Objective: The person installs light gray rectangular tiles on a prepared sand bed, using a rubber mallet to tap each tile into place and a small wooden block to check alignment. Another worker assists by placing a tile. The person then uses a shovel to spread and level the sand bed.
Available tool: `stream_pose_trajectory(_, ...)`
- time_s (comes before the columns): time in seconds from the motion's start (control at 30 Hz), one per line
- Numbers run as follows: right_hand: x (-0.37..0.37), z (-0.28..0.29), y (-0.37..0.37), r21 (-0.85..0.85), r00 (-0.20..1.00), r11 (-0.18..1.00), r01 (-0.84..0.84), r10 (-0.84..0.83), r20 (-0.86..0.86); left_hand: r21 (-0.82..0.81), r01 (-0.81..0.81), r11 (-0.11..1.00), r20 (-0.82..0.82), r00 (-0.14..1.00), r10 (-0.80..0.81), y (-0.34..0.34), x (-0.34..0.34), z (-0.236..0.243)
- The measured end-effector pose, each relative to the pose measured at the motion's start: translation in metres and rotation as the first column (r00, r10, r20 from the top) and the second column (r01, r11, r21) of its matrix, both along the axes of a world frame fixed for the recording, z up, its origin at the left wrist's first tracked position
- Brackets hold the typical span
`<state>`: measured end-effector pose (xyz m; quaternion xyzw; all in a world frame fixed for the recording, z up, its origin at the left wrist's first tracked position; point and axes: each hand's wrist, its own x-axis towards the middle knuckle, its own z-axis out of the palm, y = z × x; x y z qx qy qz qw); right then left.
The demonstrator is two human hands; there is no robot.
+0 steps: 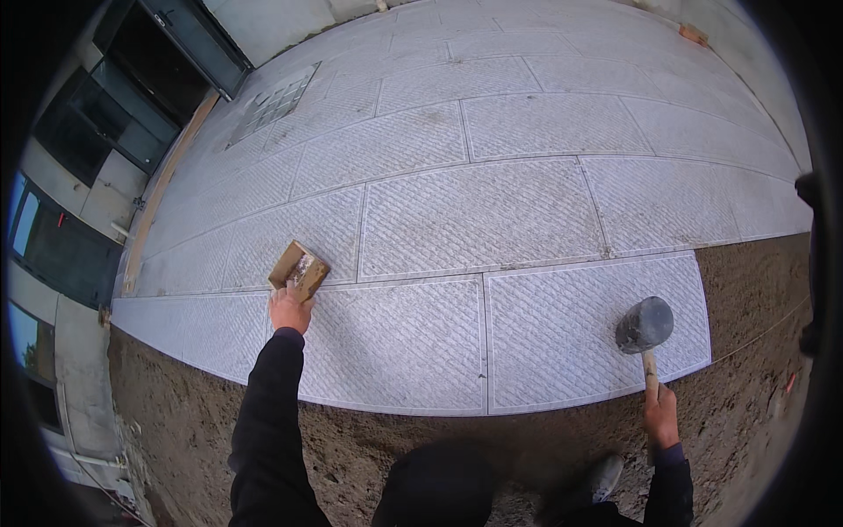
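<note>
My left hand (pixel 291 307) grips a tan wooden block (pixel 301 266) on the paving at the left centre, over the joint between two rows of pale, ridged stone slabs (pixel 395 342). At the lower right, my right hand (pixel 660 413) is closed round the wooden handle (pixel 650 367) of a dark rubber mallet. Its grey-black head (pixel 644 324) is over the rightmost slab of the front row; whether it touches the stone I cannot tell.
Bare soil (pixel 746 299) borders the slabs below and right, with a string (pixel 768 329) across it. A long board (pixel 167 193) lies along the left wall beside an open door (pixel 193 48). A metal grate (pixel 272 104) and a brick (pixel 692 35) are farther back. My shoe (pixel 604 479) stands on soil.
</note>
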<state>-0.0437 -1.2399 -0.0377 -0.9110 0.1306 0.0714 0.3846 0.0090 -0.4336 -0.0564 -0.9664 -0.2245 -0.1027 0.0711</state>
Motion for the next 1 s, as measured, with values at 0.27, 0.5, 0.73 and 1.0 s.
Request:
stream_pose_trajectory(0.27, 0.003, 0.006, -0.002, 0.001, 0.999, 1.000, -0.022, 0.022, -0.024, 0.031, 0.218, 0.975, 0.062, 0.974, -0.220, -0.019, 0.019, 0.009)
stream_pose_trajectory(0.5, -0.001, 0.002, 0.005, -0.055, 0.998, 0.998, 0.042, -0.044, -0.038, -0.111, 0.673, 0.731, 0.052, 0.739, -0.672, -0.156, 0.020, 0.039)
stream_pose_trajectory(0.73, -0.004, -0.004, 0.000, -0.040, 1.000, 0.999, -0.007, 0.007, 0.017, -0.203, 0.810, 0.550, 0.258, 0.586, -0.768, -0.333, 0.052, 0.081)
stream_pose_trajectory(1.0, -0.006, -0.011, -0.007, -0.033, 0.999, 0.999, -0.035, 0.036, 0.028, -0.340, 0.830, 0.442, 0.193, 0.522, -0.831, -0.563, 0.233, 0.015)
